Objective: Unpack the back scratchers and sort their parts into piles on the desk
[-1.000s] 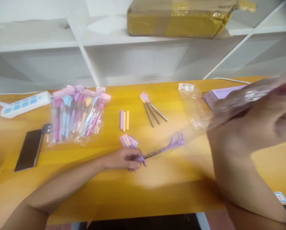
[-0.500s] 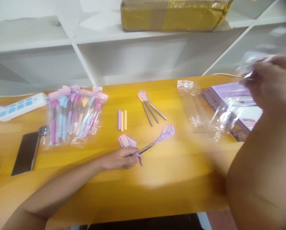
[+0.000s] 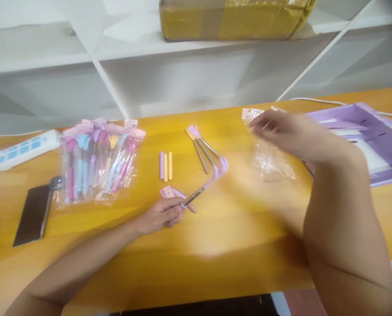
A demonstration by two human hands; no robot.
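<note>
My left hand (image 3: 165,214) is closed around the purple handle of a telescopic back scratcher (image 3: 195,197). Its metal shaft and purple claw-shaped head point up and to the right. Small pink and purple cards (image 3: 171,192) lie just behind that hand. My right hand (image 3: 275,129), slightly blurred, hovers over clear plastic bags (image 3: 271,162) with its fingers loosely bent and apart; nothing shows in it. Between the hands and the shelf lie several metal-shafted back scratchers (image 3: 202,151) without handle sleeves. Purple and yellow handle sleeves (image 3: 165,166) lie side by side to their left.
Packaged back scratchers (image 3: 99,162) in several colours lie at left. Near them are a white power strip (image 3: 25,150) and a dark phone-like device (image 3: 33,213). A purple box (image 3: 386,140) stands at right, partly behind my forearm. A taped carton (image 3: 235,19) rests on the shelf.
My right hand has moved left from above the purple box, and the clear plastic it held is no longer in it. My left hand keeps its hold on the back scratcher, its head shifted slightly left.
</note>
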